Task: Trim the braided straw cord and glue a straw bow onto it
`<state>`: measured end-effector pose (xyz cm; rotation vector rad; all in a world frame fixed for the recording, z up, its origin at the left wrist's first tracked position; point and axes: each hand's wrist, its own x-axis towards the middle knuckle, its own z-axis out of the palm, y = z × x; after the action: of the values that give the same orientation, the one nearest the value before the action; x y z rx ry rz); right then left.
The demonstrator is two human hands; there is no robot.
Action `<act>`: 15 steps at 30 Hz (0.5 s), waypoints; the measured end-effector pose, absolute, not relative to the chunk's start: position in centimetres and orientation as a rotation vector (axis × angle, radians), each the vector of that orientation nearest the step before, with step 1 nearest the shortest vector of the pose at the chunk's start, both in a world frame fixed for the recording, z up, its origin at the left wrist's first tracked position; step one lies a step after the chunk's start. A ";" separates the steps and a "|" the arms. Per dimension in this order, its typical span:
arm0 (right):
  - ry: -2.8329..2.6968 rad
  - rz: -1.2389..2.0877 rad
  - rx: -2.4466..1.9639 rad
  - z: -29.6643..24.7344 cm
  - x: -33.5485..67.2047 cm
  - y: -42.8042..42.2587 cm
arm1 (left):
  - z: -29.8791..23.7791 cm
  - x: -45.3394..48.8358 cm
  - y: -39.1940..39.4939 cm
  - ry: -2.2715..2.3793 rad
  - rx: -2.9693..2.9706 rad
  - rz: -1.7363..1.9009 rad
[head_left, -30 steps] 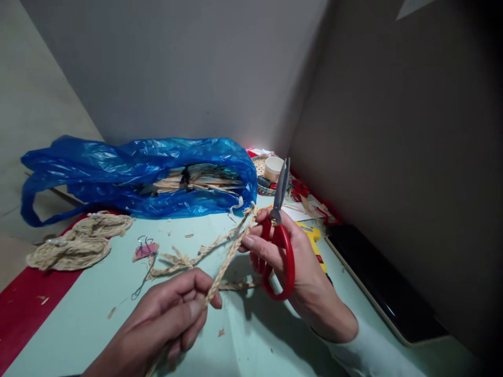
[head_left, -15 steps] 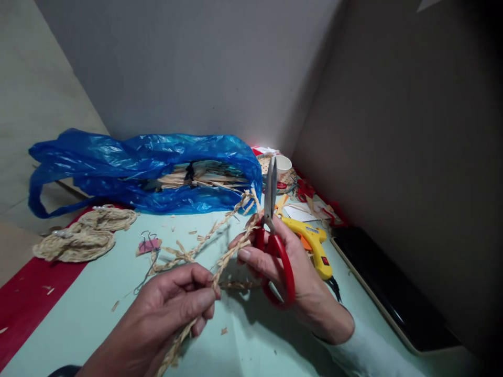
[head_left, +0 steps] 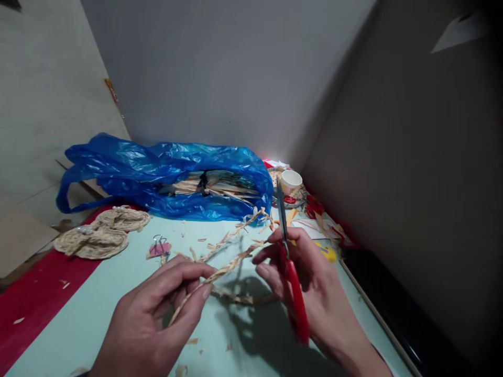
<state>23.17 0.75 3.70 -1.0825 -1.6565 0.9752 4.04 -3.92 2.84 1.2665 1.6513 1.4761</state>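
My left hand (head_left: 161, 309) pinches a tan straw braid (head_left: 231, 266) between thumb and fingertips, above the table. From that pinch the braid runs up and right toward my right hand (head_left: 302, 277). Red-handled scissors (head_left: 295, 298) are held in my right hand, blades closed and pointing up. The right fingertips are close to the braid; whether they touch it is unclear. More of the braid loops behind and lies on the tabletop. A pink piece with a binder clip (head_left: 159, 248) rests beyond my left hand.
A blue plastic bag (head_left: 129, 178) holding a straw bundle (head_left: 220, 184) lies along the wall. Woven straw pieces (head_left: 92, 242) sit at left on a red strip (head_left: 43, 288). At right are a white cup (head_left: 291, 181), a partly hidden yellow glue gun (head_left: 328, 252) and a black flat device (head_left: 385, 303).
My right hand has shifted right and down, its fingers loosened from the braid, the scissors turned more edge-on. The left grip is flatter on the braid. The view has tilted slightly.
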 end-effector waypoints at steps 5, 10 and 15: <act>-1.211 1.535 -0.905 2.7 22.1 1.3 | 2.3 4.4 -4.4 1.652 1.555 1.500; -1.135 1.584 -0.834 2.2 22.1 1.5 | 2.6 4.6 -4.3 1.576 1.449 1.229; -1.179 1.683 -0.770 2.1 22.1 1.8 | 2.7 4.9 -4.4 1.323 0.985 1.014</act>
<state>22.14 1.75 2.09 -0.7701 -1.1789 1.6831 4.89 -4.43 2.74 0.9847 1.3226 1.0143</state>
